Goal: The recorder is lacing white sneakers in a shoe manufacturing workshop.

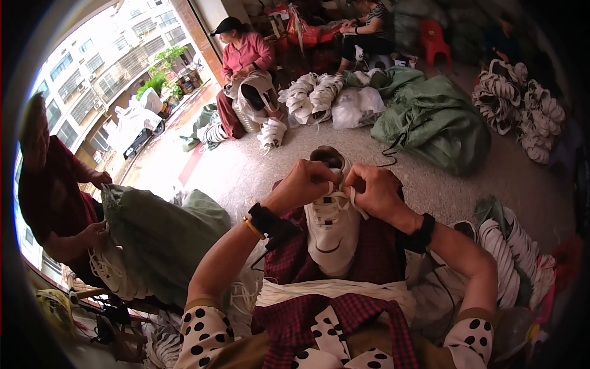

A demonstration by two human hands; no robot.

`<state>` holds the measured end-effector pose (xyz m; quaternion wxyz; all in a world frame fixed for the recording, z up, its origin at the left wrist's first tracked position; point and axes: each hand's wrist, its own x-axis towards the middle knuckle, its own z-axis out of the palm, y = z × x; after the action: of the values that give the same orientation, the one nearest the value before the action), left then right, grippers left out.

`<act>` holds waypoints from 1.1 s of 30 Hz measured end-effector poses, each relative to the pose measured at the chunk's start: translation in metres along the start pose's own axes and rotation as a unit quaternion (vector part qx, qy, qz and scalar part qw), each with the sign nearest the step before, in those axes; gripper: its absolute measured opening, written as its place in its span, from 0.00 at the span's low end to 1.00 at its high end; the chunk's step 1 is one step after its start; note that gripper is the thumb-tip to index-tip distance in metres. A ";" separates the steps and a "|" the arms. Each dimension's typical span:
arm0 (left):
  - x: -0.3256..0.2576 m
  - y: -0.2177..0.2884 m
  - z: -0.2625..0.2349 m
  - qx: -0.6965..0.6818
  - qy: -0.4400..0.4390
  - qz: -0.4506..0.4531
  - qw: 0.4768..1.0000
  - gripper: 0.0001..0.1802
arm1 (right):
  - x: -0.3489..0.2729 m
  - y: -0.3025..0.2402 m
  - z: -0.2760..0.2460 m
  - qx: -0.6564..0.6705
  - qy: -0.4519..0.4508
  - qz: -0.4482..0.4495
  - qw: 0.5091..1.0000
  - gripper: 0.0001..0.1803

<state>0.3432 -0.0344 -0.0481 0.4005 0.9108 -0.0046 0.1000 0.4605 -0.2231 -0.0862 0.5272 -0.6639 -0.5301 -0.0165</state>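
A white lace-up sneaker [332, 243] rests on the red-and-black checked cloth over my lap, its toe toward me and its opening [327, 158] away from me. At the top of its lacing, my left hand [301, 184] pinches a white shoelace. Beside it my right hand [380, 192] is closed on the lace too, and a loose lace end [358, 206] hangs below its fingers. The two hands are close together over the tongue. A bundle of white laces [335, 293] lies across my lap below the toe.
At left a person [58, 190] holds a green sack [157, 224] with shoes at its mouth. Ahead, a seated person [246, 52] handles shoes. Green sacks [430, 120] and shoe bundles [310, 95] lie beyond my shoe. More shoes [501, 258] are piled at my right.
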 end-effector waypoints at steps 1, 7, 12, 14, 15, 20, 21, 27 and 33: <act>0.000 0.000 0.001 -0.001 0.002 0.013 1.000 0.09 | -0.002 0.004 0.002 0.019 -0.020 0.017 0.999 0.09; 0.005 0.012 -0.004 0.038 -0.020 -0.038 0.998 0.11 | 0.023 0.010 -0.011 0.136 -0.137 0.140 0.971 0.18; 0.015 0.000 -0.009 0.159 -0.004 0.087 0.983 0.10 | 0.031 -0.003 -0.016 0.014 -0.208 0.090 0.974 0.13; 0.015 -0.016 -0.033 0.225 0.060 0.058 0.971 0.08 | 0.026 -0.006 -0.009 0.025 -0.176 0.055 0.982 0.11; 0.013 -0.025 -0.045 0.289 0.111 0.033 0.950 0.07 | 0.021 -0.004 -0.008 0.037 -0.134 0.028 0.990 0.09; -0.022 -0.018 -0.077 0.261 0.216 0.058 0.939 0.08 | 0.014 0.010 -0.007 0.081 -0.116 0.032 0.989 0.07; -0.035 -0.012 -0.075 0.230 0.241 0.074 0.940 0.09 | 0.013 0.005 -0.006 0.063 -0.121 0.023 0.990 0.08; -0.085 0.007 -0.069 0.076 0.292 0.060 0.951 0.09 | 0.004 -0.010 -0.034 -0.020 -0.099 0.064 0.993 0.15; -0.098 -0.030 -0.062 -0.167 0.276 0.063 0.944 0.13 | 0.019 -0.021 -0.046 -0.054 -0.057 0.029 0.996 0.14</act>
<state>0.2388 0.0238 -0.0476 0.5254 0.7653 0.0320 0.3704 0.4778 -0.2453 -0.0404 0.4596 -0.7066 -0.5380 0.0078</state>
